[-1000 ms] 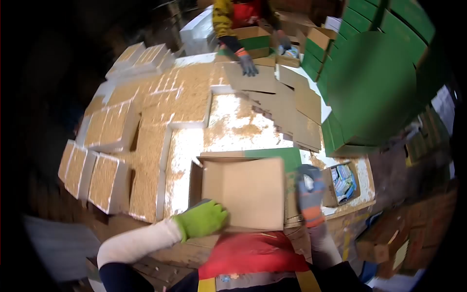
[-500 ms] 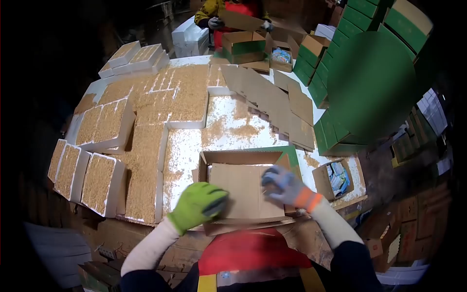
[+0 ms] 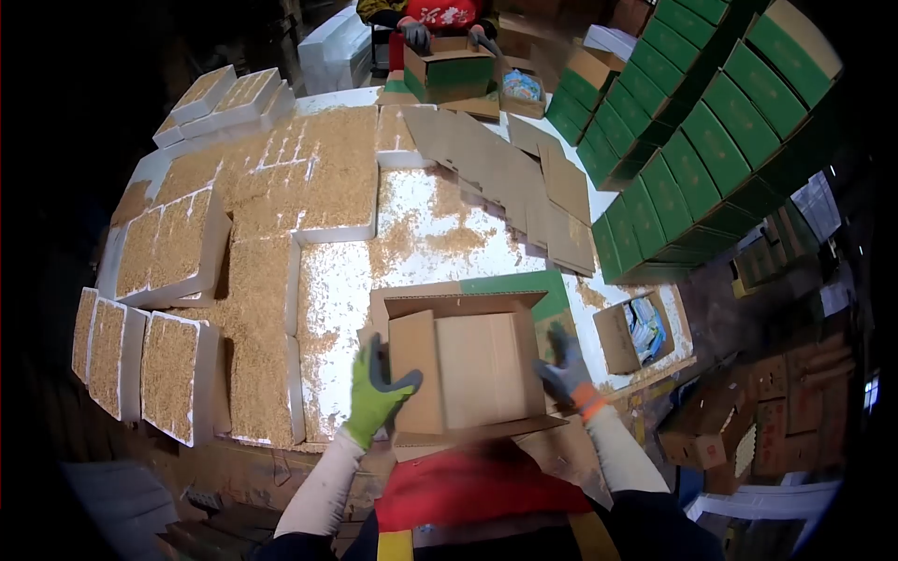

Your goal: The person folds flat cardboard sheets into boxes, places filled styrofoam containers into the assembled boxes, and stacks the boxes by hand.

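An open cardboard box (image 3: 482,369) stands in front of me at the table's near edge, its brown inside facing up. A flap (image 3: 416,369) folds over its left part. My left hand (image 3: 379,391), in a green glove with grey fingertips, is at the left wall, thumb over the flap and fingers outside. On the opposite side, my right hand (image 3: 567,376), in a grey glove with an orange cuff, holds the right wall; its fingers are slightly blurred and partly outside the box. A flat green-and-brown cardboard sheet (image 3: 552,292) lies beneath and behind the box.
Crumb-topped white blocks (image 3: 262,346) cover the table's left side. Flat cardboard sheets (image 3: 491,173) lie behind the box. Green boxes (image 3: 692,182) are stacked at right. A small carton (image 3: 613,341) of blue-white packets stands nearby. Across the table, a person's hands (image 3: 416,35) work at another green box (image 3: 458,75).
My hands have moved from over the box's inside to its left and right walls. The left flap now stands out. The co-worker's hands have come down onto their box. My view has shifted.
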`<action>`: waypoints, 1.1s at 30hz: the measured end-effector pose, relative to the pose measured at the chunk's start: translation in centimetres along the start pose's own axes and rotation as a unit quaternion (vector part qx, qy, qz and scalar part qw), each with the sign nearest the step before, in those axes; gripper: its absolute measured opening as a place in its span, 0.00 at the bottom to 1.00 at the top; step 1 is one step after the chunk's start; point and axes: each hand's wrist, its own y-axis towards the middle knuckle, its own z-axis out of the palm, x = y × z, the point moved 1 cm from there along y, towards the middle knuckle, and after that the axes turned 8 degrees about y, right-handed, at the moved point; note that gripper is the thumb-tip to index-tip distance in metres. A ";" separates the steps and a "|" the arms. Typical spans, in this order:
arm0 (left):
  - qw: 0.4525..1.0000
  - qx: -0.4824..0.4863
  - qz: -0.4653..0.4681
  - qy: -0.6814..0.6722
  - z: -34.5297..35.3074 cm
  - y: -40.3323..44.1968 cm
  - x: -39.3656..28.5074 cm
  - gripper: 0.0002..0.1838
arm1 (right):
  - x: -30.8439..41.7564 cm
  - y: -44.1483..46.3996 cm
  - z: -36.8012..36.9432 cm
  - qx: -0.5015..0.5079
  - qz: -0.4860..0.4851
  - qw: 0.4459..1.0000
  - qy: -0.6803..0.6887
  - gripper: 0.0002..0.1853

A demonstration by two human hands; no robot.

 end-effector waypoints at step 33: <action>0.842 0.329 0.274 -0.328 22.3 31.7 -83.7 0.38 | 36.1 32.6 -68.6 -0.315 -0.620 0.709 -0.117 0.18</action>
